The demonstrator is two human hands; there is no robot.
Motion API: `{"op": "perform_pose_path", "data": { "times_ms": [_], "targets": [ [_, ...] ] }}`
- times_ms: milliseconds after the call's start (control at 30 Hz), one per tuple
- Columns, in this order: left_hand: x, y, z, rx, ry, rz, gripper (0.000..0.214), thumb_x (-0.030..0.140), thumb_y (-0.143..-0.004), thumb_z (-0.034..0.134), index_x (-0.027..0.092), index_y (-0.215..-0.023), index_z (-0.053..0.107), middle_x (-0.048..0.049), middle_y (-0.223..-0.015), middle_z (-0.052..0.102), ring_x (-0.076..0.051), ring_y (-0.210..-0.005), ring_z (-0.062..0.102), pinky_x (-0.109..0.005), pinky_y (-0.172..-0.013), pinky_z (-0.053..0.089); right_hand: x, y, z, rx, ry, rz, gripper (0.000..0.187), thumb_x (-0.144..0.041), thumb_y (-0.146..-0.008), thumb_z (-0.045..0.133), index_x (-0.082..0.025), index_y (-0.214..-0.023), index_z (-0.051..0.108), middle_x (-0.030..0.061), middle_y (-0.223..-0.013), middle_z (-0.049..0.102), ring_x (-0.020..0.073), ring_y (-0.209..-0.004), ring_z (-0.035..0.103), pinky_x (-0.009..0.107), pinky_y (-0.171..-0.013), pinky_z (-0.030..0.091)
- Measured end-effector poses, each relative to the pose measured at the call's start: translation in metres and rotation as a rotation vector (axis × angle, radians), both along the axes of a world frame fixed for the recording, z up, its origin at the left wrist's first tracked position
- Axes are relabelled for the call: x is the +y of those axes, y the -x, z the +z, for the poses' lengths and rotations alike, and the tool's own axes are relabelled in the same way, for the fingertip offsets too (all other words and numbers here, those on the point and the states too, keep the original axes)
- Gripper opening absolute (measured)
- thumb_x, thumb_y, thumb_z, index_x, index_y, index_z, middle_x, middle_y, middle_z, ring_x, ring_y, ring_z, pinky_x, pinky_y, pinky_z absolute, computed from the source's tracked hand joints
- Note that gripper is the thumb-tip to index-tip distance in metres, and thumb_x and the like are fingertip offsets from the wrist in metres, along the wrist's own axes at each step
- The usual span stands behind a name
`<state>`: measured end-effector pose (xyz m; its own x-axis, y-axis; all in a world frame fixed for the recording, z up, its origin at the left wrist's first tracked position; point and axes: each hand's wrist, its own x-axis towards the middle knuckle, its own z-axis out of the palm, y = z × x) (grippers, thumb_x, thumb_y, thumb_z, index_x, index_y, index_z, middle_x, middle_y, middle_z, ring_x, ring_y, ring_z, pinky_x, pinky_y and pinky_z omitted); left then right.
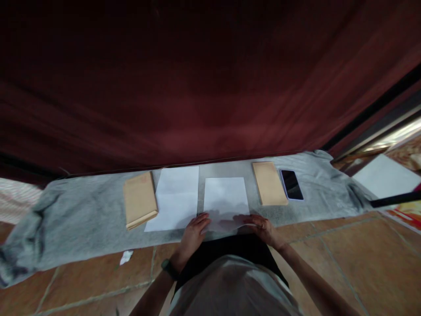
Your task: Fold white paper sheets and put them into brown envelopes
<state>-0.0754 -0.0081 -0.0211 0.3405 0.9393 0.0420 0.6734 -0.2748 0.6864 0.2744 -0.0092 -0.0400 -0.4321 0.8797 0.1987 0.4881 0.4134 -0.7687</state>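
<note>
A white sheet of paper (226,195) lies in front of me on a grey cloth, with its near edge raised and slightly curved. At its near left corner, my left hand (195,230) has the paper between thumb and fingers. The near right corner is in my right hand (265,229), fingers closed on the edge. To the left lie larger white sheets (179,197), close beside my left hand. How many sheets are stacked there, I cannot tell.
A pile of brown envelopes (140,197) rests left of the sheets. On the right are another brown envelope (269,183) and a phone (292,184). The grey cloth (88,219) covers a narrow surface against a dark red panel (210,87). A white scrap (126,256) lies on the tiled floor.
</note>
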Motion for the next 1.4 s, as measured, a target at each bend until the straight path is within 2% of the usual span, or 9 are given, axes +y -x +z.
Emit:
{"op": "perform_pose_path", "data": {
  "times_ms": [100,200,333,400,500,700,800,933,1400],
  "targets": [
    [0.006,-0.001,0.001,-0.052,0.003,0.051,0.034,0.006,-0.082,0.057,0.026,-0.104,0.074,-0.0033,-0.121,0.072,-0.022,-0.117,0.065,-0.043,-0.107,0.052,0.003,0.001,0.002,0.057,-0.035,0.014,0.035,-0.021,-0.094,0.059,-0.028,-0.127,0.066,0.0068,-0.127,0.07,0.0222,-0.119,0.066,0.042,-0.102,0.054],
    [0.009,-0.002,0.002,-0.123,0.018,0.087,0.018,0.025,-0.091,0.058,0.025,-0.1,0.073,-0.0038,-0.108,0.076,-0.02,-0.105,0.069,-0.04,-0.099,0.056,0.006,0.001,0.002,0.057,-0.004,-0.075,0.026,-0.024,-0.095,0.056,-0.026,-0.117,0.07,0.007,-0.12,0.073,0.0232,-0.114,0.067,0.044,-0.101,0.053],
    [0.017,-0.007,0.004,-0.175,0.029,0.207,0.027,0.042,-0.093,0.057,0.023,-0.104,0.072,-0.0067,-0.11,0.075,-0.022,-0.103,0.069,-0.039,-0.096,0.055,0.015,0.005,0.004,-0.008,0.167,-0.28,0.028,-0.041,-0.098,0.052,-0.022,-0.098,0.072,0.0063,-0.098,0.077,0.0237,-0.093,0.072,0.036,-0.085,0.057],
    [0.024,-0.011,0.006,-0.199,0.063,0.274,0.03,0.045,-0.092,0.055,0.021,-0.101,0.071,-0.007,-0.104,0.075,-0.022,-0.097,0.07,-0.036,-0.09,0.055,0.021,0.009,0.007,-0.02,0.208,-0.336,0.032,-0.045,-0.098,0.049,-0.022,-0.101,0.07,0.0063,-0.097,0.076,0.0246,-0.092,0.072,0.034,-0.082,0.056],
    [0.035,-0.019,0.01,-0.23,0.126,0.343,0.032,0.047,-0.092,0.052,0.019,-0.093,0.068,-0.0043,-0.09,0.074,-0.019,-0.085,0.068,-0.03,-0.079,0.053,0.03,0.015,0.011,-0.03,0.233,-0.393,0.034,-0.046,-0.098,0.046,-0.023,-0.109,0.067,0.0067,-0.098,0.076,0.026,-0.093,0.072,0.033,-0.08,0.055],
    [0.05,-0.031,0.012,-0.107,0.167,0.459,0.032,0.045,-0.092,0.049,0.021,-0.072,0.056,0.0037,-0.062,0.056,-0.012,-0.059,0.052,-0.024,-0.06,0.04,0.043,0.027,0.01,-0.19,0.235,-0.497,0.033,-0.046,-0.097,0.041,-0.024,-0.09,0.065,0.0043,-0.077,0.072,0.0226,-0.074,0.068,0.029,-0.068,0.05],
    [0.056,-0.037,0.013,-0.007,0.14,0.491,0.029,0.042,-0.094,0.048,0.021,-0.077,0.058,0.0034,-0.062,0.055,-0.012,-0.057,0.049,-0.024,-0.06,0.036,0.051,0.034,0.009,-0.288,0.206,-0.559,0.032,-0.043,-0.098,0.041,-0.023,-0.09,0.065,0.0034,-0.077,0.071,0.0206,-0.073,0.067,0.027,-0.065,0.047],
    [0.064,-0.041,0.016,0.114,0.131,0.503,0.028,0.039,-0.098,0.046,0.02,-0.084,0.06,0.0015,-0.066,0.06,-0.013,-0.059,0.051,-0.025,-0.06,0.033,0.06,0.04,0.009,-0.349,0.189,-0.601,0.029,-0.038,-0.099,0.042,-0.022,-0.103,0.066,0.005,-0.086,0.074,0.0196,-0.077,0.069,0.025,-0.067,0.047],
    [0.086,-0.049,0.019,0.425,0.162,0.539,0.028,0.039,-0.101,0.047,0.02,-0.096,0.067,-0.0048,-0.081,0.074,-0.017,-0.069,0.066,-0.027,-0.059,0.031,0.075,0.054,0.009,-0.584,0.135,-0.656,0.036,-0.034,-0.102,0.044,-0.015,-0.129,0.059,0.013,-0.095,0.076,0.0232,-0.077,0.072,0.027,-0.066,0.045]
  ]
}}
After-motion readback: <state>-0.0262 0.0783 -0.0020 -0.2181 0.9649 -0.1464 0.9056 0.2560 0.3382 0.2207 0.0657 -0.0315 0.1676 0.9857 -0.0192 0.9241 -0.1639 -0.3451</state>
